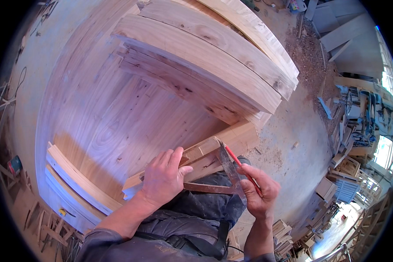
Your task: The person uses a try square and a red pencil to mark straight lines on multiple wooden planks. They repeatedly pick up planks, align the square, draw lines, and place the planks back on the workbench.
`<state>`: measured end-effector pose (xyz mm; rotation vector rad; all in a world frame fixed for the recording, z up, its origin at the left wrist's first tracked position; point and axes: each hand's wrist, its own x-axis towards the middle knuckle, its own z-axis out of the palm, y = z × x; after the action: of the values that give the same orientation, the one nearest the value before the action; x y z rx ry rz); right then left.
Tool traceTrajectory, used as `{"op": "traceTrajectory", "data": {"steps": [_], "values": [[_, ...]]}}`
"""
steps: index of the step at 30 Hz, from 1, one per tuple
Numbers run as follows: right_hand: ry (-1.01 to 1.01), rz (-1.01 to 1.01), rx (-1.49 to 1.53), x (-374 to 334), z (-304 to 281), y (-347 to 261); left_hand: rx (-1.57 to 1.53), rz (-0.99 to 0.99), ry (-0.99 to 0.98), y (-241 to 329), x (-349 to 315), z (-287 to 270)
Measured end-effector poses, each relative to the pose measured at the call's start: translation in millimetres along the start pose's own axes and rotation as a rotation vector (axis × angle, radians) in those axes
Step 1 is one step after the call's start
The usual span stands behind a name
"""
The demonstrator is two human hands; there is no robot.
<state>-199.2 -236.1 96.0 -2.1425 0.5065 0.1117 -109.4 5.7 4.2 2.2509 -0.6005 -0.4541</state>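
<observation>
My right hand (260,191) holds a red pencil (236,158) whose tip points up and to the left. Its fingers are closed beside a try square, whose metal blade (229,169) stretches over the end of a narrow wooden board (205,150). The square's brown arm (209,188) runs along the near side of that board toward my left hand. My left hand (162,178) is closed over the board left of the square, thumb to the right; its fingertips are partly hidden. Below my hands is my dark clothing.
A wide wooden panel (113,113) lies under the board. Thick stacked planks (201,54) rise beyond it, with curved light strips (81,177) at left. Offcuts and wooden frames (349,166) crowd the right side; sawdust (308,56) covers part of the floor.
</observation>
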Motion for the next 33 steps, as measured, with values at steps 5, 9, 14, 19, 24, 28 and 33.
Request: {"op": "traceTrajectory", "data": {"steps": [5,9,14,19,24,28,33], "values": [[-0.005,-0.041,-0.053,-6,-8,-7,0.001,-0.001,-0.003,0,0,0],[0.036,-0.026,-0.044,3,2,-13,0.004,0.0,-0.003,0,-1,1],[-0.018,-0.028,-0.198,-13,-10,-16,0.012,-0.003,0.008,0,-1,2],[-0.03,0.052,-0.287,-41,-18,-12,0.006,-0.003,0.02,-1,-3,4],[0.149,0.159,-0.006,-55,-12,-9,0.004,-0.025,-0.009,5,1,0],[0.22,0.13,0.127,-57,-13,0,0.014,0.019,0.048,10,9,9],[0.238,0.012,0.176,-51,-26,8,0.012,0.045,0.038,17,22,13]]}}
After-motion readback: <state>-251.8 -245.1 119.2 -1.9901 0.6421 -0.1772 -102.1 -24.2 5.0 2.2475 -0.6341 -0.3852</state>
